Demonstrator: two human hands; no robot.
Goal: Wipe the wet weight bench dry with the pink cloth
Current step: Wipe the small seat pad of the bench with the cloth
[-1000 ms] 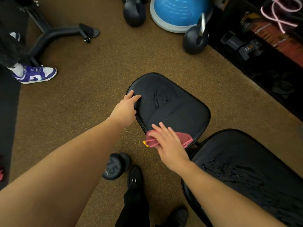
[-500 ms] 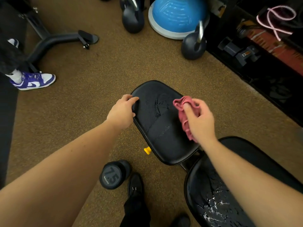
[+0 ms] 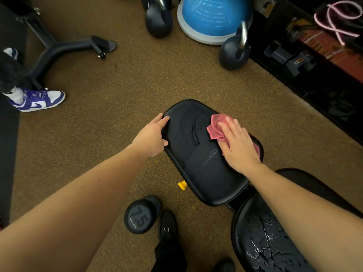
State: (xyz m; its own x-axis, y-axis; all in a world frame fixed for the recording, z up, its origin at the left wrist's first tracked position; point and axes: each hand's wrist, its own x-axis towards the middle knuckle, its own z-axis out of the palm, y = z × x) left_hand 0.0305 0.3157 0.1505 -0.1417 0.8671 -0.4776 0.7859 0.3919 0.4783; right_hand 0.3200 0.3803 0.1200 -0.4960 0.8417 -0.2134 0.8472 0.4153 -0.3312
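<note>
Your two hands work apart on the same seat pad (image 3: 208, 173), one at each side. Nearest to you, though, is the back pad (image 3: 261, 244) at the lower right, partly under your right forearm: it shows streaks and beads of water, so by my reading that part of the weight bench is not yet done. Beside your shoe sits a dumbbell (image 3: 142, 213) on the floor, clear of the bench.

Your right hand (image 3: 238, 145) lies flat with fingers stretched over the pink cloth (image 3: 217, 127), pressing it onto the right side of the seat pad; a broad palm like that spreads the pressure, so the cloth takes up water across its whole width. Bunched cloth shows ahead of your fingertips, with a little more past the far side of the hand.

Your left hand (image 3: 152, 135) sits at the left rim of the pad, fingers bent over the edge and thumb on top, probably to steady the seat while the other hand pushes. Between the hands a patch of wet streaks is visible on the upper middle of the pad, so the cloth likely needs to sweep left across it.

Farther off stand two kettlebells (image 3: 233, 54) and a blue balance dome (image 3: 212, 18); at the far left is another person's purple and white sneaker (image 3: 37, 100).
</note>
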